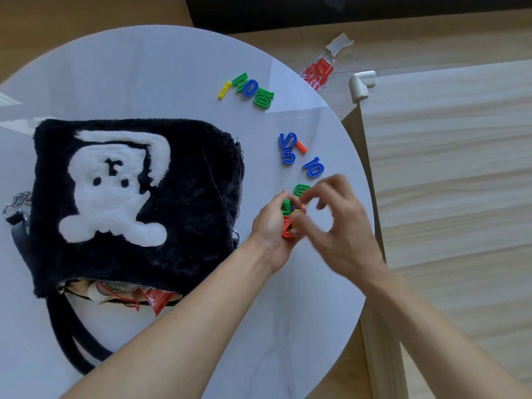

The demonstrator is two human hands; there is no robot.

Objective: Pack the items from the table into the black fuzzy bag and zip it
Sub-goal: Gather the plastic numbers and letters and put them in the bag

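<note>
- While the left hand curls its grip round plastic numbers, the grip of the blurred right hand cannot be told.
- Unzipped, the black fuzzy bag lies at nine o'clock on the surface.
- At one o'clock lie loose numbers.

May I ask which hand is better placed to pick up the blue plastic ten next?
Right hand: it hovers beside the blue plastic ten; the left hand grips coloured plastic pieces.
</note>
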